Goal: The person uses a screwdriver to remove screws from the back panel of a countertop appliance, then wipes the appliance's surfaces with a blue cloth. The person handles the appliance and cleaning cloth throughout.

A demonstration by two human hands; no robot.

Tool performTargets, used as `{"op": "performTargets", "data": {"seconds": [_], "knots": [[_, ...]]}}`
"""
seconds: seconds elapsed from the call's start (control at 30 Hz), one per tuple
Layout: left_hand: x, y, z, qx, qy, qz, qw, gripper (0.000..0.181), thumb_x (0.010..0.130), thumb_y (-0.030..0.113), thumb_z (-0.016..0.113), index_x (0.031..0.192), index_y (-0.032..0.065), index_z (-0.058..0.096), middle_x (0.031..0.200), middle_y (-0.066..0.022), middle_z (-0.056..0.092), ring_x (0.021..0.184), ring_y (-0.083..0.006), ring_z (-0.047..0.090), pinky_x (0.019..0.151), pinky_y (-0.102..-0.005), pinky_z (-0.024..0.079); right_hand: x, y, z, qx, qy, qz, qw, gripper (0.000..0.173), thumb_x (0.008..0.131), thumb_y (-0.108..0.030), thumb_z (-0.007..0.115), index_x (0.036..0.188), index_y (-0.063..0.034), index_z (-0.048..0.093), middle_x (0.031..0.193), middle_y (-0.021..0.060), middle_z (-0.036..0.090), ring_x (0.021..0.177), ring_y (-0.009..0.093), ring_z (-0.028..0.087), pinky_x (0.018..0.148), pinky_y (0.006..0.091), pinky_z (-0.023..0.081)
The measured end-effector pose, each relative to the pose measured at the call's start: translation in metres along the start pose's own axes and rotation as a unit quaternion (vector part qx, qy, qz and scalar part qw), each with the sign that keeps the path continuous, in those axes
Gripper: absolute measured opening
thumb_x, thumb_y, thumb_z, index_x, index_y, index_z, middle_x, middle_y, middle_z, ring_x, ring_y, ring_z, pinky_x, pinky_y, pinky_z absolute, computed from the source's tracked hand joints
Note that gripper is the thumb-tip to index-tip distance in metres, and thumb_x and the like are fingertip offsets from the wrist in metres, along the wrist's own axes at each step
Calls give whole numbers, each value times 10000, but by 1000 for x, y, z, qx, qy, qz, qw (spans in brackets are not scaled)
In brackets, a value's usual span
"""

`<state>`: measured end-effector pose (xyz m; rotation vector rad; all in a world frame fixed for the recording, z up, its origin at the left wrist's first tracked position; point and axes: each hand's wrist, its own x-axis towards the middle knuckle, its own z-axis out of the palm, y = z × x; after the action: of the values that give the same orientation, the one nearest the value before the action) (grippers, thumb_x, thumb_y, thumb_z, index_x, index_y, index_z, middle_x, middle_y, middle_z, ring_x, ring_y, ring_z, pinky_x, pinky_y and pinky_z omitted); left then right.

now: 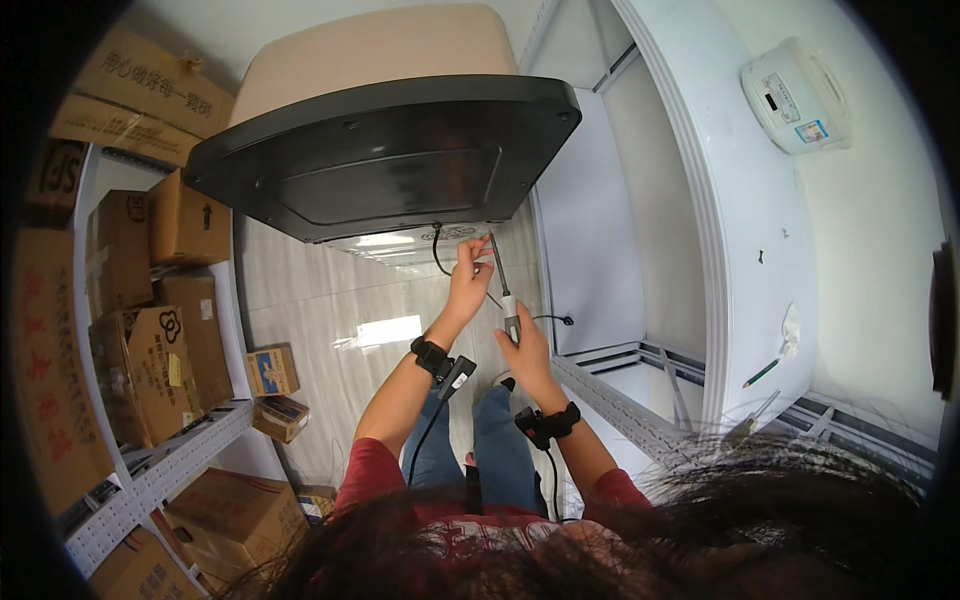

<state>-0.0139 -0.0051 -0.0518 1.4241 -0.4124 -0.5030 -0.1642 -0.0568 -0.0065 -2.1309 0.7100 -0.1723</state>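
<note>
A large appliance with a beige body point(382, 45) and a black panel point(405, 150) fills the upper middle of the head view. My right hand point(527, 349) is closed around the grey and white handle of a screwdriver point(501, 266). The long shaft points up to the panel's lower edge. My left hand point(472, 277) is beside the shaft, its fingertips near the tip; whether they pinch anything is hidden. A black cable point(439, 255) comes out of the panel's lower edge and passes behind my left hand. Its far end, with a plug point(568, 320), lies to the right.
Cardboard boxes point(142, 375) stand on metal shelving point(165, 442) at the left, and small boxes point(271, 371) lie on the floor. At the right, a white shelf point(750, 300) bears a rice cooker point(795, 97), a dark green pen-like tool point(761, 373) and another screwdriver point(754, 420).
</note>
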Motion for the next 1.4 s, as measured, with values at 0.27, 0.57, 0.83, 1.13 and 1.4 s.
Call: {"op": "performTargets", "data": {"seconds": [0.27, 0.57, 0.83, 1.13, 1.4], "knots": [[12, -4, 5, -24, -7, -23, 999, 348, 822, -86, 452, 1107, 76, 336, 1290, -110, 443, 1070, -185, 493, 826, -301, 429, 12, 0, -6, 8, -4, 16, 1000, 556, 783, -161, 642, 1271, -39, 407, 880, 219, 605, 791, 355, 607, 671, 375, 469], [9, -9, 7, 37, 17, -66, 997, 254, 876, 34, 492, 1115, 46, 409, 1036, -80, 576, 842, -147, 559, 711, -258, 443, 17, 0, -4, 18, -4, 25, 1000, 518, 802, -180, 629, 1238, -18, 402, 910, 220, 599, 808, 371, 598, 678, 395, 465], [-15, -8, 18, -52, -76, -179, 980, 253, 930, 219, 478, 856, 7, 595, 657, 1, 534, 567, -65, 477, 521, -216, 404, 7, -9, -8, -49, 130, -74, 988, 520, 746, -184, 695, 1150, -16, 414, 873, 205, 585, 728, 327, 590, 638, 386, 458], [-24, -1, 20, -68, -133, -120, 982, 243, 908, 171, 532, 1093, 27, 468, 879, -36, 599, 810, -82, 552, 709, -233, 431, -3, -23, -18, 45, 70, 84, 993, 372, 821, -222, 615, 1098, -18, 474, 961, 210, 585, 845, 362, 585, 702, 413, 463], [-31, 22, 22, -87, -142, -205, 965, 353, 897, 165, 552, 1194, 38, 411, 910, -79, 604, 856, -125, 571, 714, -235, 441, -7, -25, -20, 5, 107, 56, 993, 388, 834, -193, 605, 1144, -8, 463, 1012, 203, 580, 890, 349, 590, 722, 384, 469]]}}
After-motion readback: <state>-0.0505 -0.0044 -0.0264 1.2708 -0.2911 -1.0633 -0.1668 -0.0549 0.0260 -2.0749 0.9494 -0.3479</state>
